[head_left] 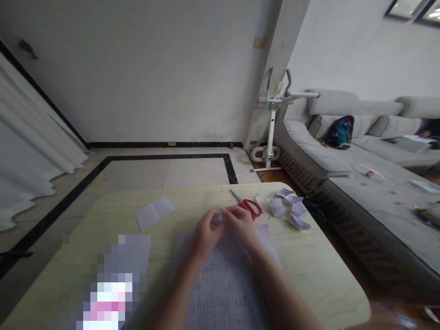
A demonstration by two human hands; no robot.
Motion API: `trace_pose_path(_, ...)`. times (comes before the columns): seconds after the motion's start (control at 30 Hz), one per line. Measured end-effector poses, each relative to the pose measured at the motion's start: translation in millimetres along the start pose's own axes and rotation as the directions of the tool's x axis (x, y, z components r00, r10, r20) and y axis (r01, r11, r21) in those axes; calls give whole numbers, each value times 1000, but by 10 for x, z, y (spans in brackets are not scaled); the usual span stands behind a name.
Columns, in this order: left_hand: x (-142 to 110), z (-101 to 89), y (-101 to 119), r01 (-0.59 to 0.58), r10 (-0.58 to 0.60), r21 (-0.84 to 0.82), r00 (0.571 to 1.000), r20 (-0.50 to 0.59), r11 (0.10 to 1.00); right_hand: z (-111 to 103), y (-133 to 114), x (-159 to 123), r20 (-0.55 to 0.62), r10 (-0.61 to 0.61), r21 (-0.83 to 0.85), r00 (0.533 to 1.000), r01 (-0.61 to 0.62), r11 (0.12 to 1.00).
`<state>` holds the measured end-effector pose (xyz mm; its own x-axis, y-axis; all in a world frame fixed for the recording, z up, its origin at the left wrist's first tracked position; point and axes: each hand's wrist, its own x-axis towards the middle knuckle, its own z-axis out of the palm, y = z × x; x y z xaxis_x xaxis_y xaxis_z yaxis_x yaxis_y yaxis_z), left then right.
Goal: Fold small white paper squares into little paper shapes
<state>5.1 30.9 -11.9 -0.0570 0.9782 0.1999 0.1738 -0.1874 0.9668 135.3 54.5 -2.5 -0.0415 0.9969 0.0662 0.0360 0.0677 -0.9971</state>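
Evidently, a small crumpled-looking white paper piece (219, 217) is gripped by the left hand (206, 230) and right hand (243, 224), near the large pale paper sheet's (227, 288) far edge; creases are best pressed evenly, with fingertips kept light against tearing.

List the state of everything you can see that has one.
Small paper: held in both hands
Left hand: closed on it
Right hand: closed on it
Scissors: lying down, blades seemingly shut
Left-side paper: flattened, creased across
Paper pieces: folded, grouped
Large sheet: spread flat
Curtain: hanging in folds
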Motion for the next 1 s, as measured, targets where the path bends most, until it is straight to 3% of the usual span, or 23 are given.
trace_pose_path(0.2,26,-5,17,118,-125,-193,992,-23,974,-19,-29,-4,-10,4,3,1000,-4,1000)
trace_pose_path(0.5,47,-45,24,88,-99,-191,994,-48,978,-15,-71,-6,15,-13,-59,1000,14,998)
trace_pose_path(0.73,51,-33,26,209,-237,-306,970,-55,929,-25,-38,-2,11,-26,-69,1000,26,997)
trace_pose_path(0.87,47,-67,89,240,-250,-244,968,-12,940,-24,-51,-8,12,-23,-69,1000,23,997)
trace_pose_path(1.0,44,-99,131,219,-232,-191,972,-49,957,-24,-42,-10,16,-25,-73,1000,26,997)
